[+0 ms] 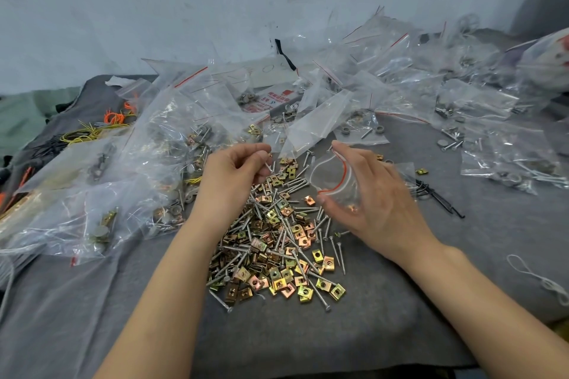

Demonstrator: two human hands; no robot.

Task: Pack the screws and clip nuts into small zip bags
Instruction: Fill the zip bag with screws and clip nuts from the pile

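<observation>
Heaps of filled zip bags [92, 194] crowd the left side of the grey cloth [308, 341], with yellow and orange wire ties [92, 129] lying behind them. Just right of these, the left hand [234, 172] hovers over the far end of the loose hardware. Its fingers are curled in, with thumb and forefinger pinching what looks like a screw [267, 165], though blur keeps me from being sure. Below and between both hands, the pile of screws and clip nuts [277, 240] spreads loose on the cloth, silver shanks mixed with brass-coloured squares. Right of the pile, the right hand [369, 200] holds a small zip bag [335, 181] off the cloth. Its thumb is beneath and its forefinger above, bowing the red-lined mouth open toward the left hand. One clip nut [352, 208] shows through the bag's lower part. Farther right lie black ties [431, 191], more packed bags [508, 163] and a white cord loop [538, 278].
</observation>
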